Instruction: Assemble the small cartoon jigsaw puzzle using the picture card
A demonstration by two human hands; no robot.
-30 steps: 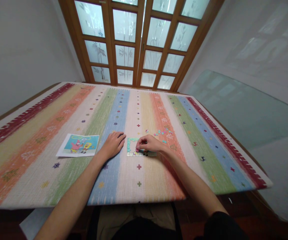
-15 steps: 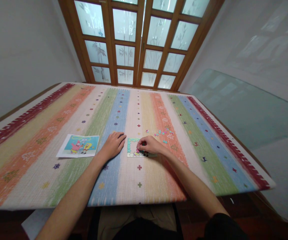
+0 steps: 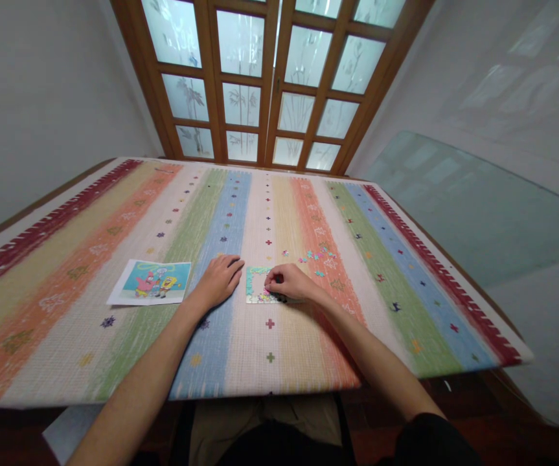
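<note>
A small, partly filled jigsaw puzzle (image 3: 256,285) lies on the striped tablecloth (image 3: 240,207) in front of me. My right hand (image 3: 293,283) rests on its right part, fingers curled and pinched on something too small to make out. My left hand (image 3: 218,281) lies flat on the cloth just left of the puzzle, fingers stretched toward it. Several loose puzzle pieces (image 3: 316,256) are scattered beyond and to the right of my right hand.
A cartoon reference picture (image 3: 150,282) lies on the cloth to the left of my left hand. Wooden doors with frosted glass panes (image 3: 260,77) stand behind the table. A glass sheet (image 3: 473,213) leans by the wall on the right.
My right hand's fingers have shifted slightly on the puzzle. The left hand has stayed where it was. The view has tilted a little.
</note>
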